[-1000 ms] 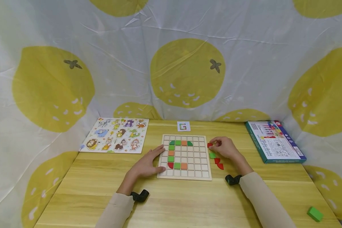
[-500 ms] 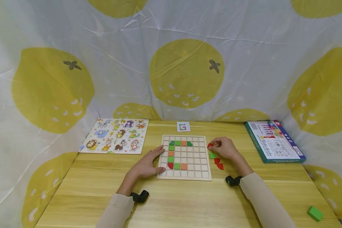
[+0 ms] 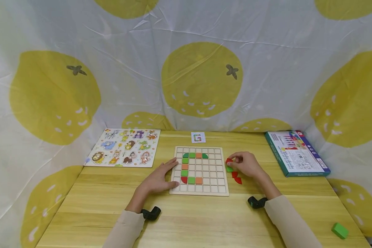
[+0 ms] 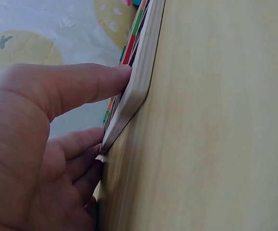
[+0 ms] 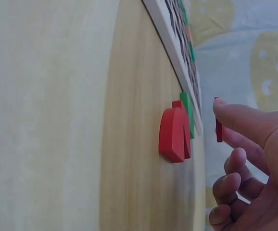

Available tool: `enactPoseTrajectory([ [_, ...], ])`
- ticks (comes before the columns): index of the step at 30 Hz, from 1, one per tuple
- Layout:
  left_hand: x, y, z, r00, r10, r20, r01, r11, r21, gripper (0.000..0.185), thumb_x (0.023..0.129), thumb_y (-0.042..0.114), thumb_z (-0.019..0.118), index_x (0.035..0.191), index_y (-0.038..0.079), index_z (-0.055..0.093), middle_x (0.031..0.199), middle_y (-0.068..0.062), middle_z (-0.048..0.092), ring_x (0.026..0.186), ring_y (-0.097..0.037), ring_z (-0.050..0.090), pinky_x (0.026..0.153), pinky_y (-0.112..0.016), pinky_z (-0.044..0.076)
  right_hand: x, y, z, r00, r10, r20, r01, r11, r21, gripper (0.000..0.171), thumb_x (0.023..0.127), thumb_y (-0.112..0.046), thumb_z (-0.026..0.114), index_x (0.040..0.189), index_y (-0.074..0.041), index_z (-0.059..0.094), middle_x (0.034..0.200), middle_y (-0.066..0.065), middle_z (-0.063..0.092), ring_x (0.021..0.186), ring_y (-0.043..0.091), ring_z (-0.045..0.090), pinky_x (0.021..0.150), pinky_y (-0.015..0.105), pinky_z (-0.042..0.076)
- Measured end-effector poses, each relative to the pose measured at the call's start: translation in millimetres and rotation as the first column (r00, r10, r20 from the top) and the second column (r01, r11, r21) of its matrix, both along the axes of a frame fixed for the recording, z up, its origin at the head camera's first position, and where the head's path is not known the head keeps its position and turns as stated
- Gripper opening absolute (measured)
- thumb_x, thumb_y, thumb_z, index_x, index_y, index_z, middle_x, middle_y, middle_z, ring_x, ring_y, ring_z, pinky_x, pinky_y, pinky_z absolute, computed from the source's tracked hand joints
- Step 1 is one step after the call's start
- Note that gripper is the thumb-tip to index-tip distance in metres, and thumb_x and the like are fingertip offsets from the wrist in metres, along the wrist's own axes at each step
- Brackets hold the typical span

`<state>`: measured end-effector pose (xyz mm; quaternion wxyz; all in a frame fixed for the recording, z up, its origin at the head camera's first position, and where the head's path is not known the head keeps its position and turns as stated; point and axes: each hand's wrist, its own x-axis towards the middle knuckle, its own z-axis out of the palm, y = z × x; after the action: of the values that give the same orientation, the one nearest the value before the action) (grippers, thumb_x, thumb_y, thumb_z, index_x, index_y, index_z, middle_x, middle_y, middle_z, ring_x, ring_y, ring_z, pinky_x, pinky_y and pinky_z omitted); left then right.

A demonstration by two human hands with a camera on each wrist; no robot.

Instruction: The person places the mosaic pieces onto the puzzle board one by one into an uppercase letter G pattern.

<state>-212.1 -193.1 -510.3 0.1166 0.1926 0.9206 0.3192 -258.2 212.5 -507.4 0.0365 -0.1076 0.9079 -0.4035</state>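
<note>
My right hand [image 3: 246, 164] pinches a red quarter-circle tile [image 5: 219, 131] between thumb and index finger, raised off the table beside the board's right edge. Its other fingers curl loosely. Below it lie a green tile [image 3: 229, 169] and two red quarter-circle tiles [image 3: 238, 181]. The wooden grid board [image 3: 214, 179] carries green, orange and red tiles set in a C-like shape. Along the board's left side rests my left hand [image 3: 156, 179], fingers spread and holding nothing. In the left wrist view its thumb [image 4: 105, 82] lies over the board's edge.
Behind the board lies a small pattern card [image 3: 198, 137]. An animal puzzle [image 3: 122, 148] is at the left, a boxed game [image 3: 297, 155] at the right. A green block [image 3: 340, 230] sits near the front right. Patterned cloth [image 3: 201, 79] encloses the table.
My right hand has lifted the red tile from the table and shifted slightly towards me, over the green tile. The left hand has stayed on the board. The head view has shifted slightly.
</note>
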Motion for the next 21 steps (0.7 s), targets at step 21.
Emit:
enactPoseTrajectory([
  [21, -0.4, 0.7, 0.1, 1.000, -0.001, -0.002, 0.001, 1.000, -0.003, 0.085, 0.089, 0.041, 0.076, 0.162, 0.020, 0.037, 0.172, 0.005, 0.022, 0.159, -0.037, 0.018, 0.129, -0.056, 0.016, 28.4, -27.4, -2.4, 0.994, 0.110, 0.006, -0.110, 0.994, -0.026, 0.013, 0.090, -0.024, 0.081, 0.102, -0.019, 0.079, 0.073, -0.001, 0.054, 0.066, 0.014, 0.046, 0.059, 0.024, 0.035],
])
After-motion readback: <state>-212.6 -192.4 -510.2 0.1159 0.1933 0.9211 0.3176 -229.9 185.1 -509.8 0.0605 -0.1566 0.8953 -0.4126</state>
